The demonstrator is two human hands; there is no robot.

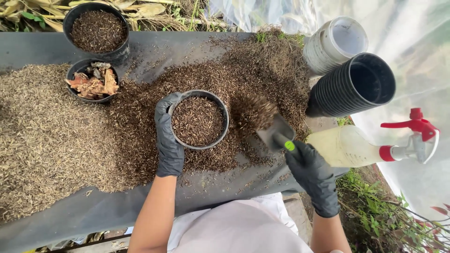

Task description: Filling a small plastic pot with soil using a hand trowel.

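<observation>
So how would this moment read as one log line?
left hand: grips black pot rim | right hand: holds loaded trowel beside pot

Black pot (97, 32) top left, full of dark husk. Smaller black pot (92, 80) just below it, w/ brown bark pieces. Pale husk pile (42, 136) left on grey sheet (28, 47). Stacked black pots (351, 86) and white pots (333, 44) lying sideways, right. Spray bottle (370, 145), red trigger, near them.

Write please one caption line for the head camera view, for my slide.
Gloved left hand steadies a black pot of dark husk mix while the right hand holds a loaded trowel beside it.
</observation>
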